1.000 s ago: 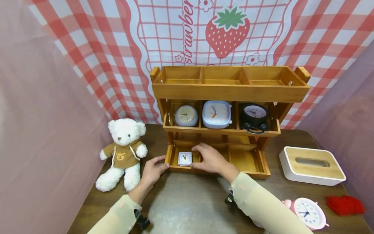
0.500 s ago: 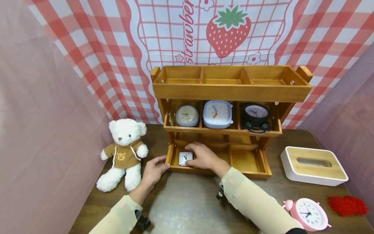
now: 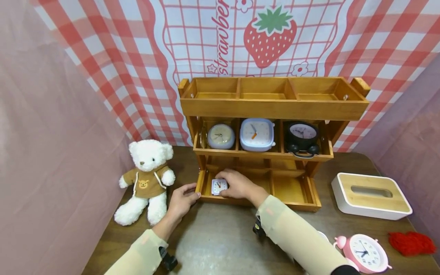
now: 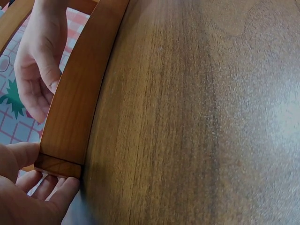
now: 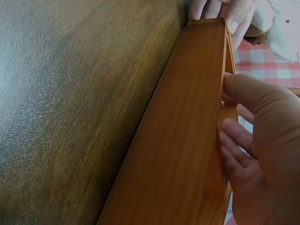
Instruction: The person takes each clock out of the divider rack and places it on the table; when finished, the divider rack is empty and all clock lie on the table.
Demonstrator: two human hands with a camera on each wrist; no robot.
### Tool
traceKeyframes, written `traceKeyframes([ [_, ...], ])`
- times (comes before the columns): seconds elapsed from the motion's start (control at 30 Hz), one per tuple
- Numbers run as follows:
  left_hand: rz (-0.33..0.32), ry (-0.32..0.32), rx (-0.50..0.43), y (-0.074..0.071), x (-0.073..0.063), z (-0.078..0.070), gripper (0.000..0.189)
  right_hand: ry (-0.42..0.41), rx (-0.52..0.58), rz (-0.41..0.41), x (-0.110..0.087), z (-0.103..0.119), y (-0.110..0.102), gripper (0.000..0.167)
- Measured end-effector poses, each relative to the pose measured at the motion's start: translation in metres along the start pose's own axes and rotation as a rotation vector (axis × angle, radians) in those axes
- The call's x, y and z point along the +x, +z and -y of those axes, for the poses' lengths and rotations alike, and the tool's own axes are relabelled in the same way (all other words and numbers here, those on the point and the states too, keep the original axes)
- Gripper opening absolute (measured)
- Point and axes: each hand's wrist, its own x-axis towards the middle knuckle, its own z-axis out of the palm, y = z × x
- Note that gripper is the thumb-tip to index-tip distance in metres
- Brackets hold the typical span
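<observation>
A small square white alarm clock [image 3: 219, 186] lies face up in the left part of the wooden shelf's bottom tray [image 3: 295, 203]. My right hand [image 3: 237, 185] reaches over the tray's front edge and holds the clock at its right side, thumb at the near edge and fingers at the far one. In the right wrist view the tray's front board hides the clock. At the tray's front left corner my left hand [image 3: 182, 199] grips the wood, with its thumb [image 4: 23, 153] along the top and the fingers curled at the end of the board.
On the middle tier stand a round clock [image 3: 221, 136], a blue square clock [image 3: 257, 134] and a black clock [image 3: 301, 137]. A white teddy bear [image 3: 148, 183] sits left; a tissue box [image 3: 372, 195], pink alarm clock [image 3: 367, 253] and red bundle [image 3: 411, 243] lie right.
My right hand has moved left from beside the small alarm clock and closed its thumb and fingers about its right side. The left hand has stayed at the tray corner.
</observation>
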Motion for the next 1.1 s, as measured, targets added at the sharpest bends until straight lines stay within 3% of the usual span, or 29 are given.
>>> traceKeyframes([
  [0.3,0.002,-0.011,0.030,0.000,0.002,-0.001,0.045,0.041,-0.047,0.038,0.006,-0.001,0.004,0.048],
  [0.53,0.013,-0.007,0.036,-0.001,0.001,-0.002,0.045,-0.048,-0.124,0.069,0.009,-0.002,0.003,0.043],
  [0.63,0.012,-0.012,0.020,0.000,-0.001,-0.005,0.045,-0.047,-0.133,0.084,0.010,-0.003,0.005,0.045],
  [0.83,0.022,-0.004,0.019,0.002,-0.009,-0.018,0.044,0.033,-0.116,0.046,0.009,-0.004,0.008,0.056],
  [1.1,0.021,-0.002,0.017,-0.001,-0.003,-0.004,0.045,0.027,-0.103,-0.022,0.005,-0.008,0.006,0.063],
])
